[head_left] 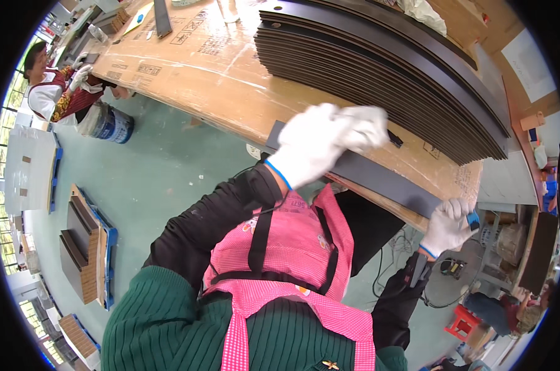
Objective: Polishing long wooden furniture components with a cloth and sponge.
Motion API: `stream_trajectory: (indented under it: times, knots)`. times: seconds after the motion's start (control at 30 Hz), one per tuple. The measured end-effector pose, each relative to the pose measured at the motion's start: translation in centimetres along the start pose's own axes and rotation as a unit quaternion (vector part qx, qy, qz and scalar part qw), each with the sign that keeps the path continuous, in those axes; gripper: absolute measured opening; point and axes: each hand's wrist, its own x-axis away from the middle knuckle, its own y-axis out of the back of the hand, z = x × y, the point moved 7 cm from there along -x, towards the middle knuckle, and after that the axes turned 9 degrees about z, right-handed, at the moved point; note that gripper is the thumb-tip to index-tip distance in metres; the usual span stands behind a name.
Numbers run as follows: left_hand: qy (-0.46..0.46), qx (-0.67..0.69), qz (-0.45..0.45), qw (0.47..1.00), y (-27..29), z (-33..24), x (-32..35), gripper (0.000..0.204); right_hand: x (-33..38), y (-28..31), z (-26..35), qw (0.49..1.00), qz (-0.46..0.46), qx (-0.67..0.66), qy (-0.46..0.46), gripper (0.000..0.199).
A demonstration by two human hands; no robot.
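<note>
A long, narrow dark grey board lies along the table's near edge. My left hand, in a white glove with a blue cuff, is over its left part, closed on a bunched white cloth; motion blurs both. At the board's right end, my gloved right hand has its fingers curled round the end. A small blue and black piece shows against that hand's outer side; whether it is held I cannot tell. Behind the board stands a large stack of dark boards. A small black object lies between stack and board.
Cardboard covers the table. At far left a co-worker in white gloves works near a bucket. Boards on a pallet stand on the green floor to the left. A red stool and loose cables are at lower right.
</note>
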Motion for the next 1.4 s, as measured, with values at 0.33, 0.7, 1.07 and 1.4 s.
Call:
stream_trajectory:
  times: [0.33, 0.7, 1.07, 1.4]
  knots:
    - [0.095, 0.023, 0.028, 0.995, -0.9, 12.2, 3.0, 0.035, -0.6, 6.3, -3.5, 0.998, -0.048, 0.032, 0.013, 0.034]
    - [0.245, -0.123, 0.055, 0.960, 12.0, 26.9, 3.2, 0.054, -0.7, 6.6, -4.0, 0.996, -0.056, 0.071, -0.017, 0.032]
    - [-0.121, -0.070, 0.112, 0.984, -3.1, -2.2, 3.7, 0.094, 1.3, 2.4, -12.8, 0.994, -0.069, 0.013, -0.082, 0.023]
    - [-0.099, -0.044, 0.151, 0.983, -9.9, -5.5, 1.2, 0.096, 0.6, 6.9, -3.9, 0.996, -0.087, -0.024, 0.000, 0.029]
